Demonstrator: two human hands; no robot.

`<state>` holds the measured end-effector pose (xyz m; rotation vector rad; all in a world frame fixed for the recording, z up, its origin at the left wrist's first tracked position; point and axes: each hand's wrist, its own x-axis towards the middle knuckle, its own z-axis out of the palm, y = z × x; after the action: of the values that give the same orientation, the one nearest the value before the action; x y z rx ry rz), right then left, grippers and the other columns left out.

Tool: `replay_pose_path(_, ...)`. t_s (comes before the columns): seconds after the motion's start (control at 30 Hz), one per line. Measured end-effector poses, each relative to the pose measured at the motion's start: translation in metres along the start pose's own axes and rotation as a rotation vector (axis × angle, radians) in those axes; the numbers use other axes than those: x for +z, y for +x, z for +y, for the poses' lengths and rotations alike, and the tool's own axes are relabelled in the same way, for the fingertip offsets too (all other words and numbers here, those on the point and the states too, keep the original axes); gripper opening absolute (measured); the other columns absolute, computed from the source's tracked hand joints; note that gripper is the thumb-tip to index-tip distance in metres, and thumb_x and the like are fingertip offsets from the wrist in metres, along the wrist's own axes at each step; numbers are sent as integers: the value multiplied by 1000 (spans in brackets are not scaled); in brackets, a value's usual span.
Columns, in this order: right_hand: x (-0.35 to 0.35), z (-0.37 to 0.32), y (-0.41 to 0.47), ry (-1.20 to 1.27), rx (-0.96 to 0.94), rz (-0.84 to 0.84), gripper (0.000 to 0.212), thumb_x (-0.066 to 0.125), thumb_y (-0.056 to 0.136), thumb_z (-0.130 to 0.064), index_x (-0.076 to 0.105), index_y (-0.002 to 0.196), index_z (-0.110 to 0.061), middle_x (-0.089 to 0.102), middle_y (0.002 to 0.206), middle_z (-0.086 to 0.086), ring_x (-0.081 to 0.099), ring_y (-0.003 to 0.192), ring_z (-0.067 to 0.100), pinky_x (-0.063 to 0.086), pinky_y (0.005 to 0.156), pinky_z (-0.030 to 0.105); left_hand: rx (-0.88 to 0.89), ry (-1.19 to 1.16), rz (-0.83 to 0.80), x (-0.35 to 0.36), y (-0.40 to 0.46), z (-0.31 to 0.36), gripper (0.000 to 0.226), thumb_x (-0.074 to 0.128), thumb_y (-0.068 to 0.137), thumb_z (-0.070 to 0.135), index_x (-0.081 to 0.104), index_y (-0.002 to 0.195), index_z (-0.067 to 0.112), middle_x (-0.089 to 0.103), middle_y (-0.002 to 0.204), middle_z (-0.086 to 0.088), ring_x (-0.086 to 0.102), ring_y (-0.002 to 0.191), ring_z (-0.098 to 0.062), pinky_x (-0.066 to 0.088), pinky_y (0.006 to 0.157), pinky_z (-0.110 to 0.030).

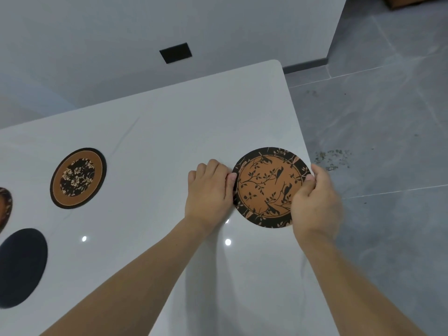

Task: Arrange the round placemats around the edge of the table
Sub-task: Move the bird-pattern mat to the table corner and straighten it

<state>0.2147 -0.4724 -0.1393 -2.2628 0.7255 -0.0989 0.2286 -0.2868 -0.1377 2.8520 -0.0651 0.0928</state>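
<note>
A round orange placemat with black birds and branches (265, 187) lies close to the right edge of the white table (169, 132). My left hand (208, 192) grips its left rim and my right hand (315, 202) grips its right rim, thumbs on top. Further left lies a second round placemat (78, 178), orange with a dark floral centre. A plain dark round placemat (20, 267) rests near the left border of the view. Part of another patterned placemat (4, 209) shows at the far left, mostly cut off.
The table's right edge runs diagonally just past my right hand, with its rounded corner (277, 63) further back. Grey tiled floor (388, 117) with some scattered debris (332, 158) lies to the right. A grey wall with a black rectangular plate (175, 52) stands behind the table.
</note>
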Motion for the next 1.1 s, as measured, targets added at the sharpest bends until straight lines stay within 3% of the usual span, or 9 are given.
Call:
replay_pose_path(0.2, 2, 1, 3, 23, 30, 5, 39, 34, 99, -27, 50, 135, -26, 67, 120, 1, 63, 107, 28, 52, 84, 39, 57, -94, 0, 0, -1, -4, 31, 31, 97, 36, 57, 91, 20, 45, 91, 9, 38, 84, -14, 26, 78, -30)
replay_pose_path(0.47, 0, 0, 1, 53, 15, -22, 45, 36, 95, -27, 46, 139, -29, 67, 118, -2, 64, 104, 24, 58, 81, 44, 14, -183, 12, 1, 2, -7, 28, 41, 97, 38, 62, 84, 25, 50, 88, 12, 44, 84, -11, 27, 79, -29)
replay_pose_path(0.77, 3, 4, 5, 28, 10, 2, 43, 39, 97, -22, 49, 138, -28, 68, 117, -2, 64, 102, 22, 50, 77, 31, 50, -51, 3, 1, 2, -6, 35, 32, 100, 39, 62, 94, 22, 48, 93, 9, 43, 86, -17, 25, 79, -30)
replay_pose_path(1.0, 1, 4, 5, 34, -8, -14, 43, 33, 98, -26, 47, 139, -27, 67, 120, 2, 64, 103, 25, 49, 76, 29, 85, -51, -3, 2, 2, -8, 31, 35, 101, 41, 61, 95, 25, 51, 95, 8, 40, 86, -17, 22, 79, -30)
replay_pose_path(1.1, -2, 3, 7, 187, 49, -53, 44, 34, 96, -24, 49, 138, -27, 65, 122, -2, 62, 103, 17, 49, 72, 23, 89, -65, -12, 3, 1, -8, 33, 34, 100, 43, 62, 95, 26, 49, 94, 11, 39, 86, -16, 22, 79, -30)
